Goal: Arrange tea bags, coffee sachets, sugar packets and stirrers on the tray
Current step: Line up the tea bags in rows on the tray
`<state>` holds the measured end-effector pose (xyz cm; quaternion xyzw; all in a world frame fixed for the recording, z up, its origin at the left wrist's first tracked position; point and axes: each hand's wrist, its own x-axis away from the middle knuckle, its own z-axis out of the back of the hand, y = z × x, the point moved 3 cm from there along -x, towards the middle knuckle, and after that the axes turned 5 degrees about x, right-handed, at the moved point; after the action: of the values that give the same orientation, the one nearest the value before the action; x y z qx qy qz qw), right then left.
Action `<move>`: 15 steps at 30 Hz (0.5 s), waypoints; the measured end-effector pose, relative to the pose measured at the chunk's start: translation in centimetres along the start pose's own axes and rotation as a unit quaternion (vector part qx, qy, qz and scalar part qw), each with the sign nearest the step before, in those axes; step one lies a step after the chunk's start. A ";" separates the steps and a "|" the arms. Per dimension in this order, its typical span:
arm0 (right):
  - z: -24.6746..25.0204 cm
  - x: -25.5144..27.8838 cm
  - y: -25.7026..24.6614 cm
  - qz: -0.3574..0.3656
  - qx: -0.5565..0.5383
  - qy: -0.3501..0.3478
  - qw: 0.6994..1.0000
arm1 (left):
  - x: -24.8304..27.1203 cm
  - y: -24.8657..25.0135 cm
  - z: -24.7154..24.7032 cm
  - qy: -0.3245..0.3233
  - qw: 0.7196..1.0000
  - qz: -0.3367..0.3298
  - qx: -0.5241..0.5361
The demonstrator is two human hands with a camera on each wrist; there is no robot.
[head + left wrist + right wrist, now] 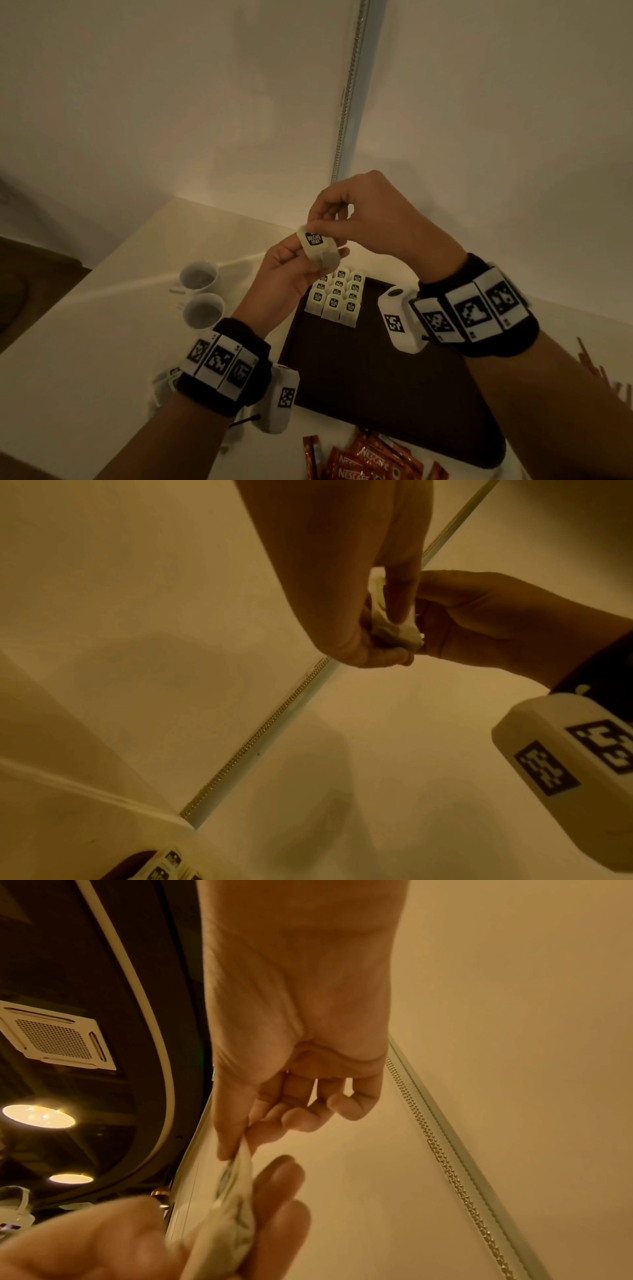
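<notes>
Both hands are raised above the far end of the dark tray [383, 383], holding one white tea bag [317, 246] with a black label between them. My left hand [294, 267] grips its lower part with curled fingers. My right hand [342, 212] pinches its top edge between thumb and forefinger. The same tea bag [390, 623] shows crumpled in the left wrist view and, blurred, as the tea bag [232, 1218] in the right wrist view. Several tea bags [337, 298] stand in rows at the tray's far left corner. Red coffee sachets [370, 459] lie near the tray's front edge.
Two white cups [200, 294] stand on the table left of the tray. More tea bags [164, 380] lie on the table behind my left wrist. Thin reddish sticks [596, 366] lie at the far right. A white wall corner with a metal strip [349, 102] rises behind.
</notes>
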<state>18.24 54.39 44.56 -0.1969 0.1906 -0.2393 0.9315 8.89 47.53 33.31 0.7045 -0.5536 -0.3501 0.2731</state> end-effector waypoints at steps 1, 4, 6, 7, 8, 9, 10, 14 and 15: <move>0.0 0.0 0.1 -0.001 -0.007 0.002 1.000 | 0.0 0.1 0.0 -0.007 1.000 0.006 0.019; 0.1 0.1 0.2 -0.004 -0.024 -0.002 1.000 | -0.1 0.0 -0.1 0.012 1.000 -0.002 -0.017; 0.1 0.2 0.2 -0.002 -0.025 -0.003 1.000 | -0.2 -0.4 -0.2 0.027 0.998 -0.012 -0.063; 0.1 0.2 0.2 -0.001 -0.020 -0.003 1.000 | -0.3 -0.4 -0.3 0.033 0.997 -0.012 -0.068; 0.1 0.2 0.3 -0.001 -0.015 -0.002 1.000 | -0.3 -0.6 -0.2 0.037 0.997 -0.009 -0.061; 0.1 0.2 0.4 -0.003 -0.011 -0.001 1.000 | -0.3 -0.6 -0.1 0.036 0.998 -0.005 -0.048; 0.1 0.2 0.5 -0.005 -0.010 0.000 1.000 | -0.3 -0.6 -0.1 0.032 0.999 -0.004 -0.037; 0.2 0.1 0.8 -0.011 -0.011 -0.001 1.000 | -0.5 -0.5 -0.2 0.041 0.998 -0.016 -0.041; 0.2 0.1 0.8 -0.008 -0.010 -0.001 1.000 | -0.5 -0.5 -0.3 0.047 0.998 -0.015 -0.047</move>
<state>18.71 55.06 44.31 -0.2076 0.1907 -0.2451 0.9276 9.37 48.12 33.15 0.7145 -0.5126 -0.3466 0.3264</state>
